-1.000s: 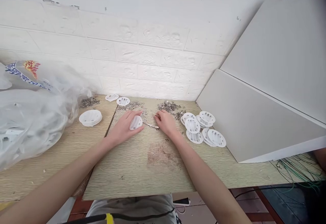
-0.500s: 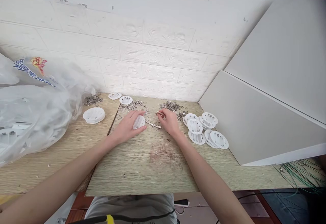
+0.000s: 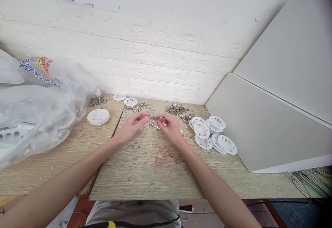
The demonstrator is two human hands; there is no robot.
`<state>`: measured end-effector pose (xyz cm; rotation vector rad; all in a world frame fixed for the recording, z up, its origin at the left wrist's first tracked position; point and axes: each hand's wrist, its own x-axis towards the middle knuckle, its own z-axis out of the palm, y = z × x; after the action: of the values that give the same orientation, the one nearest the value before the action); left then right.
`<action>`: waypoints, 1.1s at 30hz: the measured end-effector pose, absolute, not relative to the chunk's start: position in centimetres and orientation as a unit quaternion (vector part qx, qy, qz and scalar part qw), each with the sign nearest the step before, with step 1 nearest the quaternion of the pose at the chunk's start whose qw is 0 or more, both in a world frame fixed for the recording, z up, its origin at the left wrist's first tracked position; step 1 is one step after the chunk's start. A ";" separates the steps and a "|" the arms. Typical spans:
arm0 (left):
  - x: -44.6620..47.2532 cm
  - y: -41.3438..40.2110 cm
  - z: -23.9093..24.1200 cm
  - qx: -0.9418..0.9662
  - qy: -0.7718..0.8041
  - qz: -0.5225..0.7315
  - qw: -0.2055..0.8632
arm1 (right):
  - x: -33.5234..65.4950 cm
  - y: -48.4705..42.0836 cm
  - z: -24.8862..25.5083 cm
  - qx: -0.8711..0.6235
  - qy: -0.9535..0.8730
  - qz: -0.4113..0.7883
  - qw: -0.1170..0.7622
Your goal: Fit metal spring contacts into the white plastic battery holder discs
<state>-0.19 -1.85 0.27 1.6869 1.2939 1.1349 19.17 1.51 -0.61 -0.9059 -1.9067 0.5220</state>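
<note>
In the head view, my widest room for moving is the stretch of table from the wrists to its front edge; at the right a grey-white panel slants in, and at the left a plastic bag bulges over the tabletop. My left hand curls its fingers narrow; I cannot tell whether anything sits in them. My right hand, just beside it, brings thumb and fingers close together; anything pinched there is too small to tell. A thin rod lies between them on the table. I count two white plastic discs near the wall, at least seven in a cluster at the right, and one disc stack at the left, its layers uncountable. Metal bits lie in at least three heaps beyond the hands. The table is wood-grained, split by a dark seam, with a reddish stain; behind stands a white brick-patterned wall.
</note>
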 end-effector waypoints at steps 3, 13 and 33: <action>-0.2 -1.9 0.3 0.661 0.496 0.434 0.360 | 18.8 1.1 -0.5 -0.357 -0.781 0.224 0.462; -0.2 -1.4 -0.4 0.700 0.459 0.446 0.317 | 18.2 0.3 -0.8 -0.317 -0.796 0.236 0.459; -0.5 -1.9 -0.1 0.740 0.445 0.491 0.113 | 18.9 0.3 -0.1 -0.333 -0.794 0.195 0.469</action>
<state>-0.47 -1.90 -0.11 2.1703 1.3059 1.4415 18.87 0.33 -0.11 -0.8161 -1.9477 0.4780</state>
